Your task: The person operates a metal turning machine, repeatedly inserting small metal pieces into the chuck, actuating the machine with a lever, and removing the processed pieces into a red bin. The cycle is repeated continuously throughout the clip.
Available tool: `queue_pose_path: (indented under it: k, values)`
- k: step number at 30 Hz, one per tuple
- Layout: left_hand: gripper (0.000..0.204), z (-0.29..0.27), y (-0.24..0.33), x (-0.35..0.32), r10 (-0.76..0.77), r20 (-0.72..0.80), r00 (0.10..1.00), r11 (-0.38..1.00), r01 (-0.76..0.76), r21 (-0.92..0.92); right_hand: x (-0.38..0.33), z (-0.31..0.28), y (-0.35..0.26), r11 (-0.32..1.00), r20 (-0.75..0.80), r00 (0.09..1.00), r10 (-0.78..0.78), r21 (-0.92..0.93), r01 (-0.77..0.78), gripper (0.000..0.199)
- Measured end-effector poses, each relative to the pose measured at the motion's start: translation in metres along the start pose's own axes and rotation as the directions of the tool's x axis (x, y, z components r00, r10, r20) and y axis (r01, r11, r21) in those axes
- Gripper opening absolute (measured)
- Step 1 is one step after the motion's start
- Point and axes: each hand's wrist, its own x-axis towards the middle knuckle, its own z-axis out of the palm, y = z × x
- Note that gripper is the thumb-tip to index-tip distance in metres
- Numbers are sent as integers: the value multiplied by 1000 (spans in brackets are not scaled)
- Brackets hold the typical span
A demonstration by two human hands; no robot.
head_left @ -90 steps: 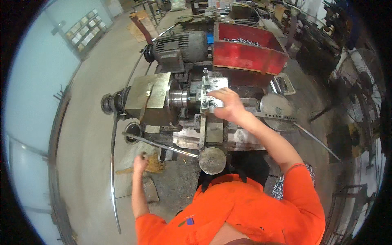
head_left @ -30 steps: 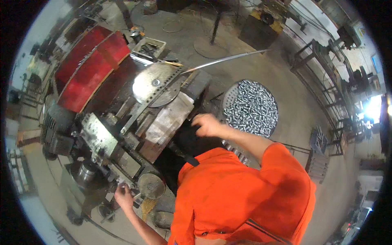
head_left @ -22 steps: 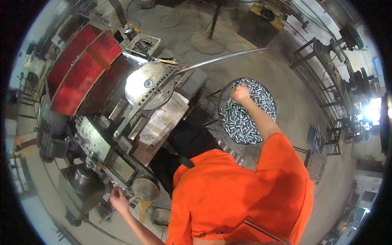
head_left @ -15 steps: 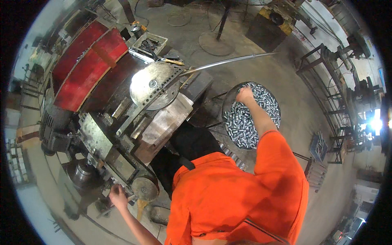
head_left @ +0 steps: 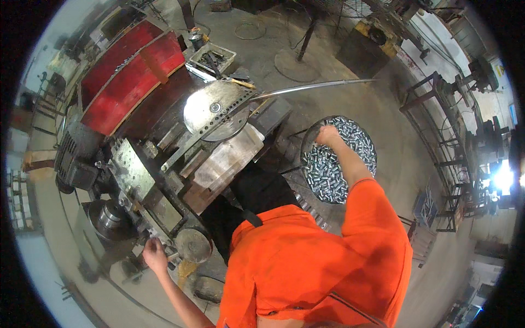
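Metal parts (head_left: pixel 333 169) fill a round bin (head_left: pixel 306 143) on the workshop floor, right of a lathe (head_left: pixel 142 180). At far left, the left hand (head_left: pixel 154 256) closes on a lathe handle beside a handwheel (head_left: pixel 192 245). The right hand (head_left: pixel 327 134) reaches into the bin, fingers curled among the parts; whether it holds one cannot be told.

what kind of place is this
Most likely a metalworking shop: a heavy lathe-like machine with a red guard, a round bin of small shiny metal parts that the right hand reaches into, and steel racks on a concrete floor.
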Motion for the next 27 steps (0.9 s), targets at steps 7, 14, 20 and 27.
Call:
queue_pose_path:
  k: [7,14,20,27]
  values:
    - [22,8,-22,4,70,-89,994,997,-67,33,15,24,18,998,-123,992,-25,54,32,37]
    - [23,6,-14,0,60,-93,994,995,-52,86,13,12,-4,989,-96,986,-138,-65,132,30]
    - [24,6,-21,3,3,-51,999,1000,-2,19,12,22,-12,973,-53,973,-226,-60,223,33]
    - [19,-4,-28,-4,124,21,992,961,-115,-253,2,39,-2,866,-313,808,-499,-139,481,19]
